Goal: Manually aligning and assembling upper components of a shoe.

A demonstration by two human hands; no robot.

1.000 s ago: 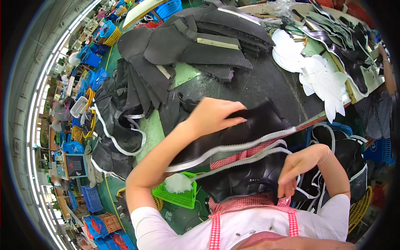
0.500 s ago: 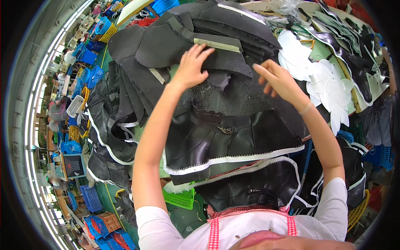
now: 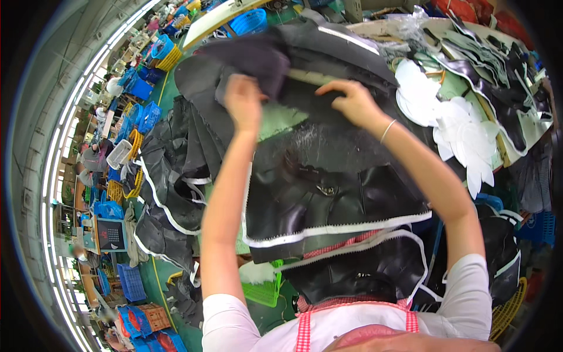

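Both arms reach forward over the tabletop (image 3: 275, 120), which is covered with black cut pieces.

Left hand (image 3: 243, 102): raised at the far side of the stack, fingers curled shut on the edge of a dark fabric piece (image 3: 252, 56). The piece lies directly above and beyond the fingers and drapes over the top of the pile.

Right hand (image 3: 352, 101): fingers bent down and closed on the near edge of a black panel (image 3: 334, 47) with a pale strip (image 3: 311, 76) along it. The strip runs between the two hands, just beside the right fingertips. A thin bracelet (image 3: 387, 130) sits on the wrist.

Below both hands, nearer the body, lies a shiny black leather piece (image 3: 328, 193) with a white zigzag edge (image 3: 334, 230); it is apart from the fingers and under the forearms.

Right of the right hand, a stack of white cut shapes (image 3: 463, 135) rests on the tabletop. A green basket (image 3: 261, 287) stands below the left elbow.
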